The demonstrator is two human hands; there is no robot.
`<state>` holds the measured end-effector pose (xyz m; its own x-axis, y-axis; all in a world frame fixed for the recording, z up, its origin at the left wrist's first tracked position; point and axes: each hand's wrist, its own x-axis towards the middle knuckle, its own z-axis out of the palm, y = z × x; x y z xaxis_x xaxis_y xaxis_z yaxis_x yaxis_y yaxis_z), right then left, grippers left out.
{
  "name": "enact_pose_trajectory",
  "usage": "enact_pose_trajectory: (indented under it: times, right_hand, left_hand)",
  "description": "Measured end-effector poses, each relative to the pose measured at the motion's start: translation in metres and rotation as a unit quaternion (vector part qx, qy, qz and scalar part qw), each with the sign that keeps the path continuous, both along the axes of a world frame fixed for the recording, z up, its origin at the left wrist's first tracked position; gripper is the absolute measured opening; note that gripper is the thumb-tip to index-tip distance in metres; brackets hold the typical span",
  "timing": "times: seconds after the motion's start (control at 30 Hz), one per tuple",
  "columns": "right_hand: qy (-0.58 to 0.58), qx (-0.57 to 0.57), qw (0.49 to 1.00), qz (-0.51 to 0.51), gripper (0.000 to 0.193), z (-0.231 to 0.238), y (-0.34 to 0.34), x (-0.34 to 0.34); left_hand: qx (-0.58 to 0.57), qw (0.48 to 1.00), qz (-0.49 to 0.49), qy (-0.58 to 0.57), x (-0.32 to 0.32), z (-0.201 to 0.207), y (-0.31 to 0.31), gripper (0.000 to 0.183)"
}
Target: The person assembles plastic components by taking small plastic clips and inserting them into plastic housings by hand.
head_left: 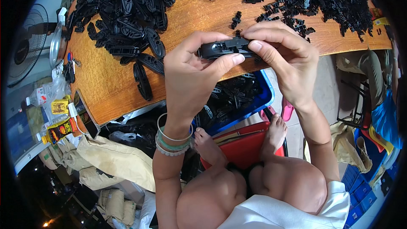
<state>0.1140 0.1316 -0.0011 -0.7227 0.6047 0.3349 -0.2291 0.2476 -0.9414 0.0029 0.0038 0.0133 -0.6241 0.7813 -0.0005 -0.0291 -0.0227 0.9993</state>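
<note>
The left hand grips an elongated glossy black plastic housing; the right hand, thumb pointing inward and fingers curled, pinches its right end, above the brown wood-grain table, with small black plastic clips heaped beyond.

The part is black, the table grained orange-brown.

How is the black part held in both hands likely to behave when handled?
The black part looks stiff, showing no bend between the left hand and right hand. Its glossy surface may be slightly slippery. Its openings suggest it is fairly light.
</note>
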Motion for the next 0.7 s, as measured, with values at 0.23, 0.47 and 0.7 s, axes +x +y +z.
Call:
enact_pose_trajectory:
  times: [0.23,0.47,0.7]
  right_hand:
    - [-0.028,0.172,0.985,0.008,0.013,-0.003,0.0,0.003]
    - [0.032,0.1,0.994,-0.04,0.008,-0.007,-0.002,0.006]
    - [0.015,0.099,0.995,-0.021,0.009,-0.012,-0.003,0.005]
  left_hand:
    - [-0.011,0.999,0.016,-0.028,0.001,0.003,-0.003,0.023]
    - [0.012,0.997,-0.024,-0.074,0.006,0.003,-0.007,0.024]
    - [-0.018,0.997,-0.038,-0.068,0.005,0.01,-0.007,0.023]
